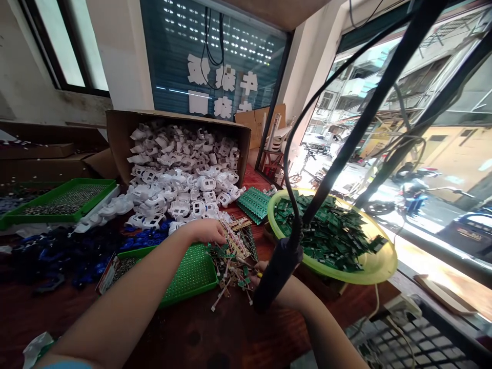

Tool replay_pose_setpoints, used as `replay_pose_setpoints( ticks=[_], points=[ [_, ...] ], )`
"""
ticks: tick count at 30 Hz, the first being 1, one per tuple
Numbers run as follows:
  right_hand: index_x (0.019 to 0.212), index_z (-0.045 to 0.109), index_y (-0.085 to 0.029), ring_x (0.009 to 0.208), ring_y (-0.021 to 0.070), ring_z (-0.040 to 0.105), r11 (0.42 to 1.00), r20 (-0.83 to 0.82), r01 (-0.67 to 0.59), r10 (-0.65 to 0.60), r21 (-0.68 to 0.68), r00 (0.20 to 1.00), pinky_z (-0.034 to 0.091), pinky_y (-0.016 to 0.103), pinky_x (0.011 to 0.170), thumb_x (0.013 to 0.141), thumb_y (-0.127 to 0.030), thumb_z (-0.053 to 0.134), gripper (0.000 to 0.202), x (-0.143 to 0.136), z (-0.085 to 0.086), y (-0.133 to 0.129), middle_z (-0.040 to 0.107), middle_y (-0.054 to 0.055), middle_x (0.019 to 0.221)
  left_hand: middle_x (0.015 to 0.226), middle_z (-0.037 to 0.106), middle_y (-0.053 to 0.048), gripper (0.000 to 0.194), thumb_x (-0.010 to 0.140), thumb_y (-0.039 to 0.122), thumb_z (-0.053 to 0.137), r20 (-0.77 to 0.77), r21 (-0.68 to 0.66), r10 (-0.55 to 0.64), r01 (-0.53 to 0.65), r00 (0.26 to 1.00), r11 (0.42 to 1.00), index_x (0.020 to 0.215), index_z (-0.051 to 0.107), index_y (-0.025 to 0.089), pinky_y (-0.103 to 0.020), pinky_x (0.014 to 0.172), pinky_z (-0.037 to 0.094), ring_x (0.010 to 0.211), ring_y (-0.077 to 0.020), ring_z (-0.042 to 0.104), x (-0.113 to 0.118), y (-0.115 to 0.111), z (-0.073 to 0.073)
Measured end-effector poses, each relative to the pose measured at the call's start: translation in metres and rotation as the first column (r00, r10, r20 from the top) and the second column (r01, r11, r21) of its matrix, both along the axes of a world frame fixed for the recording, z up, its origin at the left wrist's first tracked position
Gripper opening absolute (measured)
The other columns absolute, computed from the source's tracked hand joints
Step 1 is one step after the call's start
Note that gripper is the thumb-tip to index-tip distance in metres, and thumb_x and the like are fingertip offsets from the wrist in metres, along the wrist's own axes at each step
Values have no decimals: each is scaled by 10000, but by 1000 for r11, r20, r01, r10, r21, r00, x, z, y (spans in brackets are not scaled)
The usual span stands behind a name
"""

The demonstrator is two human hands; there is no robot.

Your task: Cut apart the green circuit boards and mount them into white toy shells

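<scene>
My left hand (209, 231) is closed at the pile of small circuit boards with wires (230, 266), just past a green perforated tray (192, 274); what its fingers pinch is too small to make out. On the pile's right side is my right hand (260, 271), partly hidden behind a black padded post (279, 274). A bit of yellow shows by its fingers, but their grip is not clear. Strips of tan boards (240, 238) lie beyond the pile. To the right, a yellow basin (378, 269) holds many green circuit boards (330, 230).
White plastic shells (184, 189) spill from a large cardboard box (115, 148). Blue parts (88, 256) cover the left side, near another green tray (96, 192). Green board panels (253, 205) lie beside the basin. Black stand arms cross the right, and a black crate (434, 328) sits lower right.
</scene>
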State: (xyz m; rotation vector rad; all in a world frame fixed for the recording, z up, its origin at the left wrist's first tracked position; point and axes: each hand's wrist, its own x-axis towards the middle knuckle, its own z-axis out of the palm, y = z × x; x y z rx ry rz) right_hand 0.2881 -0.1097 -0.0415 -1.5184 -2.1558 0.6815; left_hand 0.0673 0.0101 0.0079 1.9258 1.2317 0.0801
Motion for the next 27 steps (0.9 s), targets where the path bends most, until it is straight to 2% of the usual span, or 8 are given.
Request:
replay_pose_setpoints(
  ticks=[3, 6, 10, 13, 15, 17, 21, 27],
  points=[
    [831, 604, -147, 671, 187, 564, 999, -28, 30, -30, -15, 999, 457, 298, 623, 794, -301, 484, 198, 3, -3, 0, 611, 51, 730, 720, 613, 1, 229, 803, 348, 566, -101, 153, 39, -23, 994, 988, 718, 607, 139, -303, 659, 472, 676, -142, 575, 7, 12, 4],
    [900, 609, -136, 800, 226, 586, 984, -208, 177, -172, 7, 963, 477, 325, 714, 783, -313, 491, 243, 6, -12, -2, 632, 81, 834, 966, 604, -53, 237, 851, 338, 506, -122, 312, 127, -83, 984, 947, 939, 588, 134, -371, 762, 476, 859, -182, 581, 21, 31, 2],
    [1027, 568, -142, 956, 249, 571, 912, -515, 410, -337, 30, 788, 455, 340, 838, 796, -373, 476, 339, 5, -43, -8, 624, 105, 1003, 1108, 566, -75, 238, 849, 312, 515, -140, 409, 73, -10, 987, 912, 1023, 575, 161, -424, 859, 437, 999, -210, 540, 47, 51, -9],
    [1054, 527, -143, 965, 263, 567, 849, -638, 528, -399, 14, 658, 461, 343, 826, 780, -451, 493, 413, 1, -68, -11, 619, 111, 1010, 1138, 555, -82, 255, 837, 315, 533, -198, 406, 12, 71, 980, 911, 1035, 574, 159, -448, 887, 418, 1032, -223, 525, 65, 58, -22],
    [1064, 514, -146, 967, 265, 566, 816, -674, 578, -417, 18, 609, 465, 338, 816, 779, -489, 486, 448, -2, -79, -12, 613, 114, 1020, 1138, 554, -84, 265, 835, 314, 537, -232, 387, -5, 97, 973, 917, 1047, 569, 157, -452, 885, 419, 1029, -223, 528, 74, 62, -30],
    [1068, 514, -152, 959, 257, 568, 800, -676, 599, -423, 33, 603, 463, 331, 820, 788, -500, 468, 449, -5, -82, -13, 612, 111, 1013, 1131, 557, -83, 257, 836, 308, 537, -246, 362, -19, 110, 969, 925, 1046, 570, 162, -438, 874, 429, 1014, -217, 536, 80, 68, -39],
    [1052, 533, -151, 911, 253, 577, 808, -630, 587, -428, 56, 648, 468, 334, 801, 783, -504, 464, 449, -6, -80, -13, 617, 109, 965, 1138, 553, -83, 248, 833, 299, 543, -234, 329, -44, 122, 971, 936, 1040, 574, 166, -433, 875, 430, 1021, -217, 531, 85, 81, -50],
    [1031, 541, -162, 908, 257, 572, 806, -612, 588, -431, 69, 663, 458, 341, 816, 781, -473, 472, 404, -5, -82, -11, 616, 101, 961, 1126, 555, -82, 249, 833, 288, 545, -197, 290, -40, 98, 979, 952, 1044, 567, 157, -425, 847, 450, 1004, -214, 539, 79, 82, -48]
  ],
)
